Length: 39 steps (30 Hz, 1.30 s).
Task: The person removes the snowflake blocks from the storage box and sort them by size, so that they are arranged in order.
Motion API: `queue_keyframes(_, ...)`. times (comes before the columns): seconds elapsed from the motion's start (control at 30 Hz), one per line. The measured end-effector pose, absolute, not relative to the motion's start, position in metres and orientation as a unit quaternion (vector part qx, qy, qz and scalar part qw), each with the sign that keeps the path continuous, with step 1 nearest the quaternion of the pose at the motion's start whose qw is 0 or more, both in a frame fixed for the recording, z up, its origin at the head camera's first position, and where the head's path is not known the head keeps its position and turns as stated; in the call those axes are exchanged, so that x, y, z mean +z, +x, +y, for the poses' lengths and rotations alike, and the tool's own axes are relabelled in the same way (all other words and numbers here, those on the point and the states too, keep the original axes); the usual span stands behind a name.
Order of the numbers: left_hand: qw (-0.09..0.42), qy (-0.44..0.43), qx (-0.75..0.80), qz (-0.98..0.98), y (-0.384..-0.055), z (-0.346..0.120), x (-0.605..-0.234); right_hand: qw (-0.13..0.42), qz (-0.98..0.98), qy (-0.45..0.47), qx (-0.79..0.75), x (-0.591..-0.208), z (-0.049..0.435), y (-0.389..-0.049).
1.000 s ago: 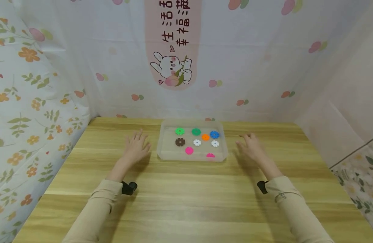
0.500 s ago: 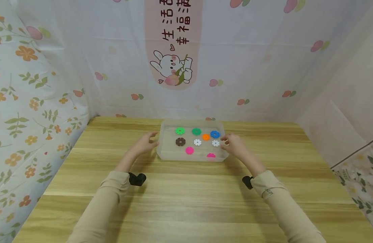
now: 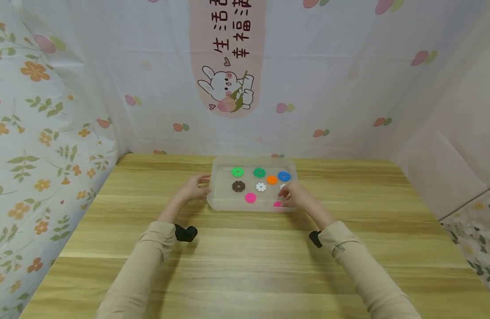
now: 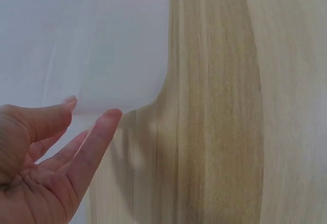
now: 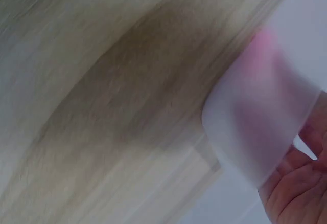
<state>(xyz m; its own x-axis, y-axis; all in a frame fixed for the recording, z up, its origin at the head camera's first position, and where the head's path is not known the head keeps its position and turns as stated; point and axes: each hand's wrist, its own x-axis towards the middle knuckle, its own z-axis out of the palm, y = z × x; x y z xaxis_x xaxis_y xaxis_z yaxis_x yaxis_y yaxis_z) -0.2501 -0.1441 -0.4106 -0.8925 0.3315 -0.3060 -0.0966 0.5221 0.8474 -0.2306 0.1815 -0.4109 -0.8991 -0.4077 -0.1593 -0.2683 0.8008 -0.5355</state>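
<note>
A translucent plastic box [image 3: 222, 197] sits toward the table's far side, with several notched snowflake building discs lying spread inside. My left hand [image 3: 194, 187] is at the box's left wall; in the left wrist view its loosely bent fingers [image 4: 99, 134] come right up to the wall near a rounded corner. Over the right rim reaches my right hand [image 3: 298, 195], fingers pointing down near a pink disc [image 3: 277, 204] and partly covering a white disc [image 3: 282, 187]. In the right wrist view the box wall [image 5: 250, 121] hides most of those fingers.
Also in the box are a brown disc [image 3: 238, 186], an orange disc [image 3: 272, 180], a blue disc [image 3: 284, 176] and green discs. The wooden table [image 3: 245, 257] extends toward me. Behind it hangs a patterned cloth [image 3: 149, 88].
Both hands have come inward from either side of the box. The left has reached the left wall, and the right has passed over the right rim. The discs lie as before.
</note>
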Motion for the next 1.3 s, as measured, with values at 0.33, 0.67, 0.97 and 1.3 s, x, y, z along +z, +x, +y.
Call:
queue_keyframes(0.33,0.226,0.055,0.488,0.841,-0.253,-0.133,-0.411,0.124,0.955,-0.157,-0.22,-0.415,0.181,-0.227)
queue_keyframes(0.67,0.226,0.037,0.504,0.833,-0.252,-0.132,-0.408,0.119,0.948,-0.158,-0.251,-0.427,0.183,-0.236)
queue_keyframes(0.97,0.222,0.024,0.507,0.832,-0.25,-0.137,-0.413,0.113,0.911,-0.226,-0.325,-0.487,0.209,-0.276)
queue_keyframes(1.3,0.222,0.017,0.512,0.83,-0.248,-0.139,-0.414,0.15,0.93,-0.104,-0.319,-0.409,0.176,-0.229)
